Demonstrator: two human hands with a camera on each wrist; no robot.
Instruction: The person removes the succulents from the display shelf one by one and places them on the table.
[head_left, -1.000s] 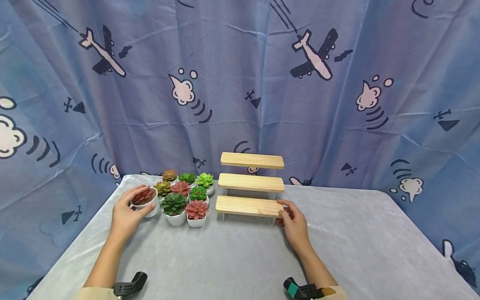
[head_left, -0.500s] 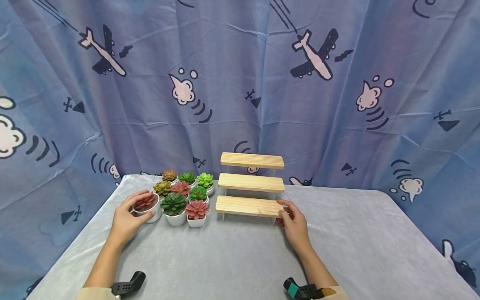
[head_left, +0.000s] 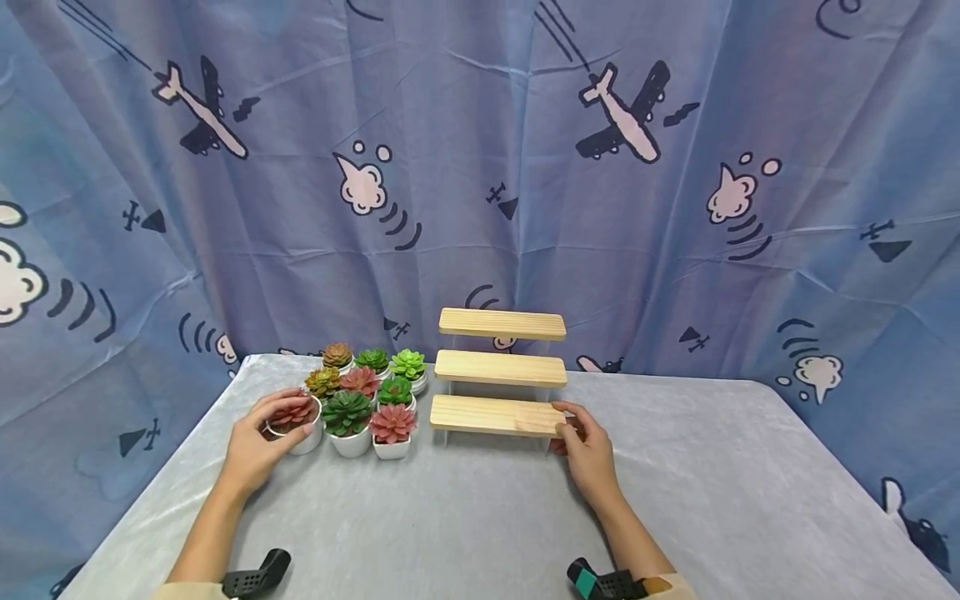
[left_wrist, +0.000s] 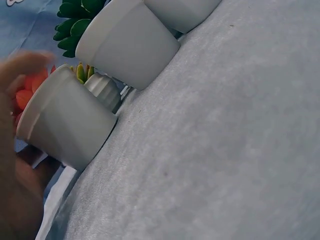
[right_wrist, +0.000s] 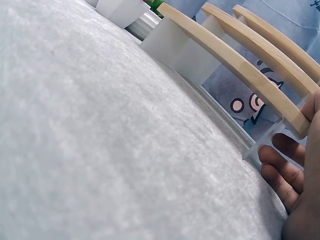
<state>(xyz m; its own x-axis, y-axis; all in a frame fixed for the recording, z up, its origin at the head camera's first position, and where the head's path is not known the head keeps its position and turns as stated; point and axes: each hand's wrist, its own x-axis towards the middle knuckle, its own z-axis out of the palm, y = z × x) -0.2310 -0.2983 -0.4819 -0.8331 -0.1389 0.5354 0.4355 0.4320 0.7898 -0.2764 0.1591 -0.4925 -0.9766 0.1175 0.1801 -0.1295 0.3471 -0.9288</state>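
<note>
My left hand (head_left: 258, 437) curls around the rim of a white round pot with a dark red succulent (head_left: 291, 415), thumb on the near side and fingers over the far side. In the left wrist view the base of this white pot (left_wrist: 70, 120) meets the grey cloth. At the right end of a three-tier wooden display stand (head_left: 495, 414), my right hand (head_left: 588, 450) grips the lowest board. The right wrist view has the thumb by the board's end (right_wrist: 297, 120) and the other fingers (right_wrist: 282, 172) curled beneath, beside the clear support.
Several potted succulents stand in close rows between the held pot and the stand, among them a dark green succulent (head_left: 347, 414) and a pink succulent (head_left: 393, 423). Behind the grey-covered table (head_left: 480, 517) hangs a blue printed curtain (head_left: 450, 167).
My left hand has brought the red succulent's pot nearer to me and slightly right, down beside the dark green one. My right hand stays at the stand.
</note>
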